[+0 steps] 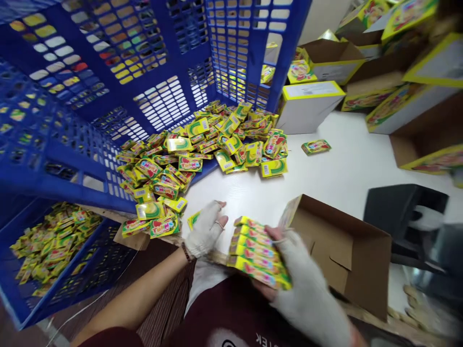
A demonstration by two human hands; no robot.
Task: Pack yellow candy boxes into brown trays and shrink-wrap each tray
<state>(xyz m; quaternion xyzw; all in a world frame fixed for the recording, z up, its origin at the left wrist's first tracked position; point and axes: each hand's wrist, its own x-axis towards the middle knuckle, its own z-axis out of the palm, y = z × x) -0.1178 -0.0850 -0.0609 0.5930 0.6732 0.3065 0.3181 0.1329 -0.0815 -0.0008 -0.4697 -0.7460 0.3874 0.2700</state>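
My right hand point(302, 274), in a white fingerless glove, grips a row of small yellow-green boxes point(256, 253) printed with red fruit. Several boxes are pressed side by side between thumb and fingers, just above the table's front edge. My left hand point(207, 231), gloved the same way, is over the white table with its fingers apart and nothing visible between them. Partly hidden behind that hand lies one small box point(193, 220). Just beyond it, a heap of the same small boxes point(173, 168) spills out of a tipped blue plastic crate point(144, 79) onto the table.
An open brown carton point(340, 255) sits right of my right hand, beside a black device point(403, 217). Yellow-edged display cartons point(311, 108) stand at the back right. A single small box point(316, 146) lies apart. Lower left, another blue crate point(47, 294) holds more boxes.
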